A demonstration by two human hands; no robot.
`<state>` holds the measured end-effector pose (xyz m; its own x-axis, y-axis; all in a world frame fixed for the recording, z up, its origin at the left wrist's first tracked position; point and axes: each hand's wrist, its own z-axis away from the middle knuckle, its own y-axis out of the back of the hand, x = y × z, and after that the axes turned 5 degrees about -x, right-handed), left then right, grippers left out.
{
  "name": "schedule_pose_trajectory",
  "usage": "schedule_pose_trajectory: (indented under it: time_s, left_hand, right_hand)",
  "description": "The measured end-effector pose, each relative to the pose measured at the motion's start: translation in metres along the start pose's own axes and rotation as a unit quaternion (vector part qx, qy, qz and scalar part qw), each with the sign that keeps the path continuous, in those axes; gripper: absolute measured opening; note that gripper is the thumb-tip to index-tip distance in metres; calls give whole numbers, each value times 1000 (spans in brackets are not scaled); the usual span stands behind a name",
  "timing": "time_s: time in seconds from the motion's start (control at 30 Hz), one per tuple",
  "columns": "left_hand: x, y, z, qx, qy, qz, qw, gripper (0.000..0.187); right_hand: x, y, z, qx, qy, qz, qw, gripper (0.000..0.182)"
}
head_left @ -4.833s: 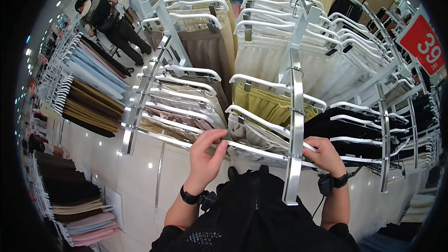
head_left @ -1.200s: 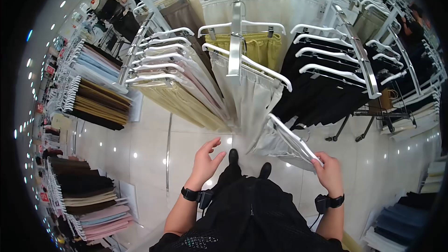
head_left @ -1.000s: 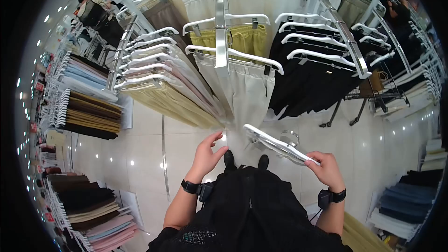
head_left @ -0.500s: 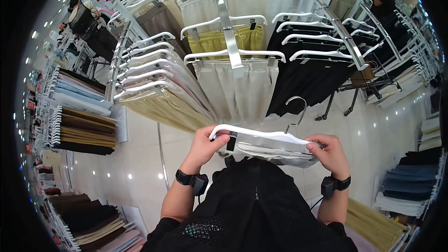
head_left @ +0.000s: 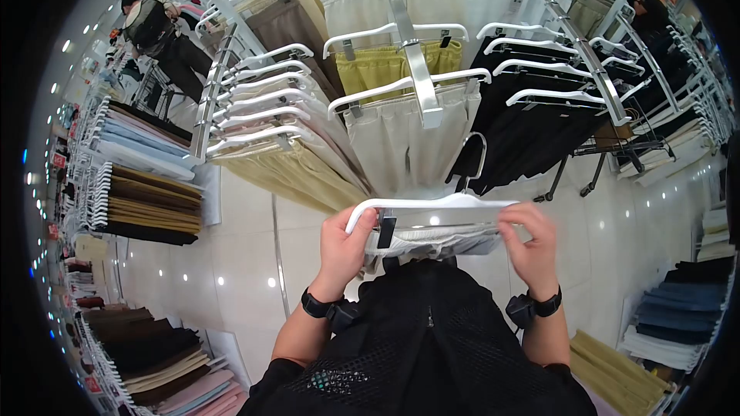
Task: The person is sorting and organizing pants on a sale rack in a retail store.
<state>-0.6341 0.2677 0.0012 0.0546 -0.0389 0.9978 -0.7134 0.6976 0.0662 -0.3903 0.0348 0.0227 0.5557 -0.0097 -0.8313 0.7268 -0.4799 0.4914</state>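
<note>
A white hanger [head_left: 455, 201] with a metal hook is held in front of the body, with a light grey-white garment [head_left: 432, 239] clipped beneath it. My left hand [head_left: 344, 245] is closed on the hanger's left end, beside a black clip [head_left: 387, 232]. My right hand [head_left: 530, 244], slightly blurred, is at the hanger's right end, its fingers curled at the tip and the garment's corner. Just beyond the hanger's hook, cream trousers [head_left: 412, 139] hang at the front of the middle rack arm.
Black trousers [head_left: 520, 123] hang to the right and pale yellow trousers [head_left: 297, 173] to the left. Metal rack arms [head_left: 432, 117] point toward me. Folded-over trousers [head_left: 154, 204] line the left side. A person with a backpack [head_left: 150, 27] stands at the upper left.
The hanger has levelled out and its hook now points farther up. My right hand has shifted slightly on its end. The view has turned, so the racks appear farther right.
</note>
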Motion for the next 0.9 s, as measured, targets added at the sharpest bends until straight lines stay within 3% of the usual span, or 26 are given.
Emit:
schedule_pose_trajectory:
  time_s: [0.13, 0.3, 0.47, 0.53, 0.67, 0.73, 0.87, 0.9]
  left_hand:
    - [-2, -2, 1, 27, 2, 2, 1000, 40]
    - [-16, 2, 0, 63, 21, 25, 997, 46]
    - [-22, 3, 4, 60, 29, 43, 997, 46]
    - [-17, -2, 5, 63, 44, 91, 993, 46]
    - [-4, -9, 7, 55, 52, 85, 994, 47]
    - [-1, -9, 7, 43, 55, 106, 992, 47]
    - [-1, -12, 8, 47, 51, 90, 993, 47]
    - [-4, -11, 8, 40, 53, 88, 994, 47]
  right_hand:
    - [-11, -31, -20, -91, 36, -23, 995, 28]
    - [-4, -41, -25, -138, 75, 122, 980, 42]
    - [18, -35, -18, -116, 70, 205, 969, 35]
    - [27, -30, -15, -96, 62, 238, 964, 22]
    - [31, -26, -9, -72, 58, 238, 967, 15]
    - [27, -21, -7, -27, 102, 257, 961, 14]
    - [30, -17, 0, -17, 102, 232, 967, 12]
    - [35, -19, 2, -20, 76, 174, 982, 11]
